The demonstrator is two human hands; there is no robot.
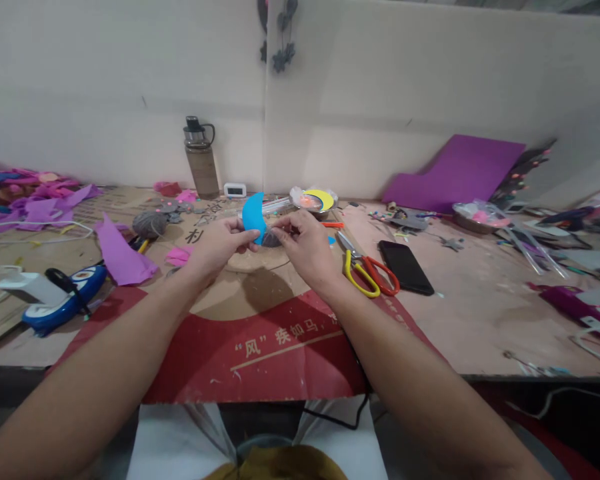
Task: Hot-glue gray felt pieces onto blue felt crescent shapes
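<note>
My left hand (223, 241) is closed on a blue crescent cutout (253, 215), held upright between thumb and fingers above the cardboard. Just to its right, my right hand (304, 241) is pinched shut, its fingertips close to the crescent's edge; whatever lies between them is too small to make out. Behind and below the fingertips shows part of a grey yarn ball (273, 237). A yellow crescent cutout (320, 199) rests on a bowl (330, 205) behind my right hand. Scissors (364, 267) with one yellow and one red handle lie to the right of that hand.
A red-and-brown cardboard sheet (280, 380) covers the table before me. Right of the scissors lies a black phone (406, 267). A bottle (201, 160) and a small white clock (235, 191) stand by the wall. Leftward are purple scraps (123, 253) and a blue power strip (65, 307).
</note>
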